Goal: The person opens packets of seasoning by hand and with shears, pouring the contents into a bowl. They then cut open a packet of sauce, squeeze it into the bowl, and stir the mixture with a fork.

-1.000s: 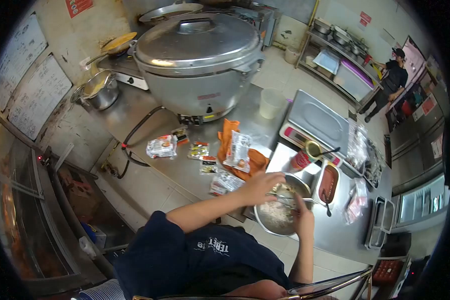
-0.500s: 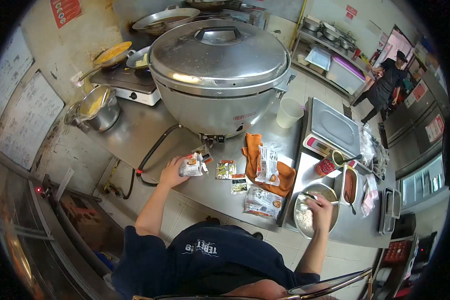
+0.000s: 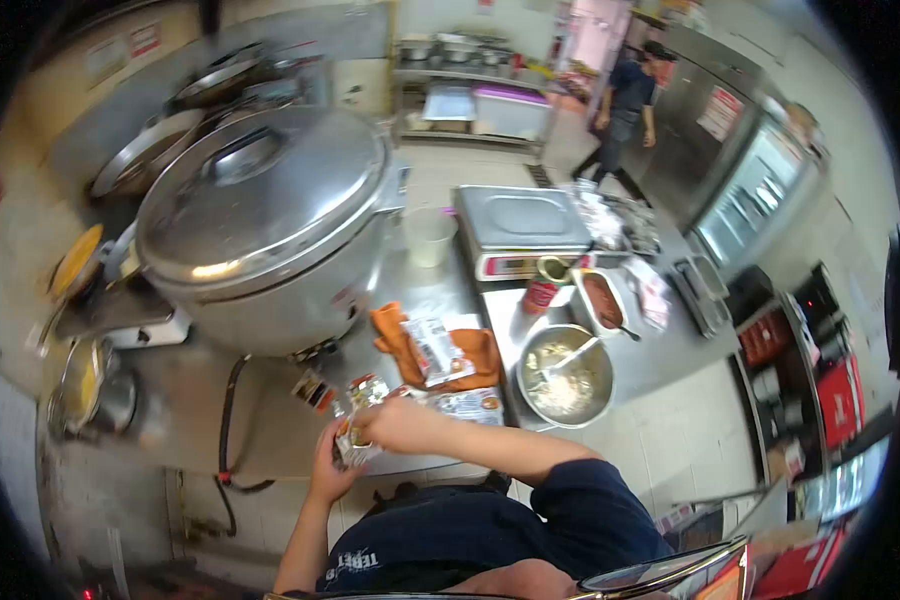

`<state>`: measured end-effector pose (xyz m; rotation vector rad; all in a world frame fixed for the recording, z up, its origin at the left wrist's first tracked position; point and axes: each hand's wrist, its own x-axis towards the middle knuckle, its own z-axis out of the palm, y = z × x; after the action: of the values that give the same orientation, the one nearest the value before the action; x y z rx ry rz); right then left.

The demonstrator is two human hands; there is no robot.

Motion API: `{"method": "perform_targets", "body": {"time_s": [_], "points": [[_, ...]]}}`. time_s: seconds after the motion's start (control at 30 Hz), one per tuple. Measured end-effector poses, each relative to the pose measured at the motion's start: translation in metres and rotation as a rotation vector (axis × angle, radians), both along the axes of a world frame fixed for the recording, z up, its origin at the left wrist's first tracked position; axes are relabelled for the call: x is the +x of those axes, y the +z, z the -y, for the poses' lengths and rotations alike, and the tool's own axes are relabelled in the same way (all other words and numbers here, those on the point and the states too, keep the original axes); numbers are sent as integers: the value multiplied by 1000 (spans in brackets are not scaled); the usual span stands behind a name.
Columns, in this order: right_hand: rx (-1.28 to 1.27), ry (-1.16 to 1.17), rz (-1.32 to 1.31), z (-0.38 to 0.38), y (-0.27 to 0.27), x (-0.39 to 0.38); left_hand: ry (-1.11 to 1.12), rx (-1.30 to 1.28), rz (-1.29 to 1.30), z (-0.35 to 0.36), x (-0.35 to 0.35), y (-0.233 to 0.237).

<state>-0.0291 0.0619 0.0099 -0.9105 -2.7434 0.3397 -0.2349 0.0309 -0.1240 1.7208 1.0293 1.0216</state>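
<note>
My left hand (image 3: 332, 465) grips a small plastic packet (image 3: 354, 450) at the front edge of the steel counter. Across it comes my right hand (image 3: 402, 424), its fingers closed at the top of the same packet; the fingertips are blurred. Behind the hands lie small printed sachets (image 3: 367, 388) and a dark-and-orange sachet (image 3: 313, 390). Another plastic packet (image 3: 436, 350) rests on an orange cloth (image 3: 482, 355), and a further packet (image 3: 470, 405) lies partly behind my right forearm. To the right, a metal bowl (image 3: 608, 385) contains a whitish mixture and a pale-handled utensil (image 3: 573, 354).
A large lidded steel cooker (image 3: 260, 220) stands at the left, with a black hose (image 3: 232, 420) in front. A scale (image 3: 525, 225), plastic cup (image 3: 430, 238), opened red can (image 3: 543, 290) and sauce tray (image 3: 602, 302) stand on the right. A person (image 3: 628, 105) is in the background.
My right hand has left the utensil in the bowl and come over to the packet in my left hand. The camera view has turned right. The person in the background has shifted.
</note>
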Motion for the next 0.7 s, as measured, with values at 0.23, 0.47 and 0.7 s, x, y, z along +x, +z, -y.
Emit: {"method": "perform_targets", "body": {"time_s": [0.23,0.47,0.7], "points": [[-194,47,310,6,-5,-20,44,-207,114,22,25,16],[-164,-3,253,16,-15,-21,-28,-80,-61,25,21,21],[-284,119,198,15,-24,-28,96,-423,107,33,10,6]]}}
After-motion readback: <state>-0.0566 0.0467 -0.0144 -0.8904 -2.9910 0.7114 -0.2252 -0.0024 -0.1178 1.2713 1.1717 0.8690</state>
